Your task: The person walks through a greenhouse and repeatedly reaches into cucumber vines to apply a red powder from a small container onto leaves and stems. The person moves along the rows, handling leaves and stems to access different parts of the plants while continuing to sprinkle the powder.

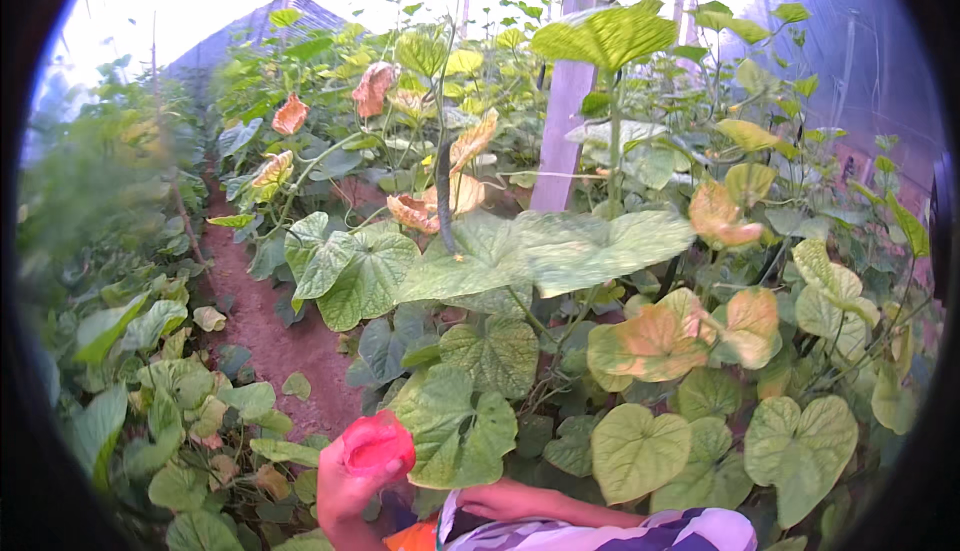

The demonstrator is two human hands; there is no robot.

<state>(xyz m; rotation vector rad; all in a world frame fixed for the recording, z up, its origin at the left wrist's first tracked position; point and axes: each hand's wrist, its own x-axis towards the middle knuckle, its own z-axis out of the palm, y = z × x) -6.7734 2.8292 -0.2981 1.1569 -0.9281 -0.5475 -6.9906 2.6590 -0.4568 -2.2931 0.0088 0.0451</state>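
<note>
At the bottom left, my left hand (349,487) is raised with its fingers around a bright pink-red object (380,442). That object is soft-looking with a hollow in its top; its exact kind is unclear. My right hand (491,500) lies low at the bottom centre, beside the white edge of a bag or cloth (448,513) with orange below it. Its fingertips are partly hidden, so any grip there is uncertain. A large green leaf (457,431) hangs just above both hands. Higher up, a dark, slender cucumber (444,195) dangles from a vine.
Cucumber vines with broad green, yellowing and dried brown leaves (652,341) crowd both sides. A reddish dirt path (262,341) runs ahead on the left. A wooden post (561,123) stands among the plants, and plastic sheeting (862,63) walls the right.
</note>
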